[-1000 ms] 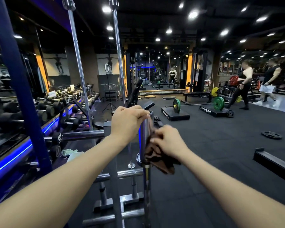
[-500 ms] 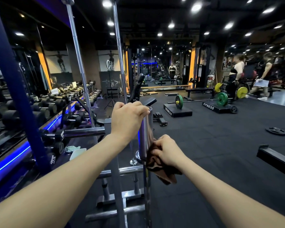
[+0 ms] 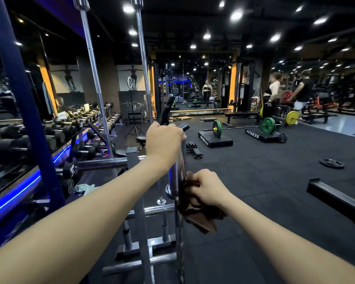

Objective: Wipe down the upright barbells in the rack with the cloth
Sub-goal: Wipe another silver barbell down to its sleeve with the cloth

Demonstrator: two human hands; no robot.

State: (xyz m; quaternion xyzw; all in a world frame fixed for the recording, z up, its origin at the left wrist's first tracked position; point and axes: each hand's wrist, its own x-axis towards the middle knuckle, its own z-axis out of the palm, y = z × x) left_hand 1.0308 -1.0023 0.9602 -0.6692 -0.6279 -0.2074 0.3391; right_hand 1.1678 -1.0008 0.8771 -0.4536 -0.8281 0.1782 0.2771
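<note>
- Left hand is clamped over the top end of the nearest barbell, fingers curled round the sleeve; that bar stands upright at the front of the rack, dead centre of the view
- Right hand sits lower on the same bar, fingers bunched tight round the cloth; the cloth is brown with dark markings, pressed against the right side of the sleeve just by the collar, and its loose end hangs down below the fist
- Both forearms reach in from the bottom corners and meet at this one bar; left hand above, right hand below, a stretch of bare steel sleeve between them
- Two taller barbells stand further back in the rack, leaning slightly and running up out of the top of the view; neither hand is on them
- Rack's chrome cross rails show behind and under the hands; whether the near bar's foot sits in a socket I cannot tell, the lower shaft blurs out
- Off to the left, dumbbells lined along a shelf with a blue light strip under it
- Out on the black floor, a loaded bar with green plates resting on blocks marked FITNESS; a loose plate lies flat further right
- Two people stand at the far right near a yellow plate
</note>
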